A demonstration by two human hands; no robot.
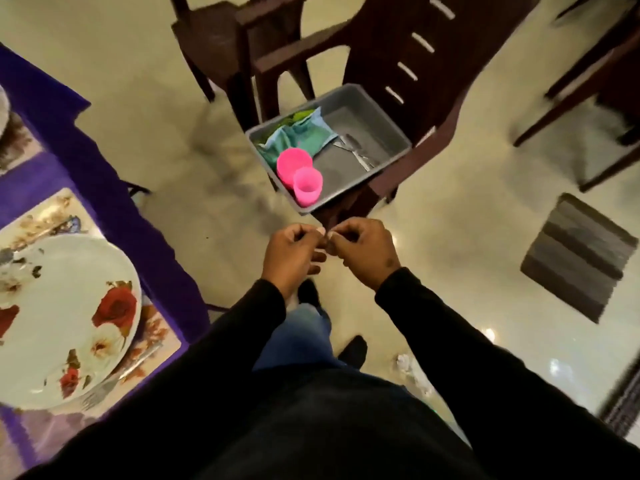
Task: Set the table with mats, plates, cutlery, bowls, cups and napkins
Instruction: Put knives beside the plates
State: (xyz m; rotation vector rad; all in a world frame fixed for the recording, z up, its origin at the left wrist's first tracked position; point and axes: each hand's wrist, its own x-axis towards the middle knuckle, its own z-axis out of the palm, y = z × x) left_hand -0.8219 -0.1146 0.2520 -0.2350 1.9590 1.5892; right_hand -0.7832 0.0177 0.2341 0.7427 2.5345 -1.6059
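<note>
A grey bin stands on a dark brown chair seat ahead of me. It holds a pink bowl, a pink cup, teal and green napkins and some metal cutlery. My left hand and my right hand are held together in front of me, below the bin, fingers curled and fingertips nearly touching, with nothing visible in them. At left, a white flowered plate lies on a floral mat on the purple-clothed table, with a fork beside it.
Dark brown chairs stand ahead and at the upper right. A striped grey floor mat lies on the glossy tiled floor at right. A crumpled white scrap lies near my feet.
</note>
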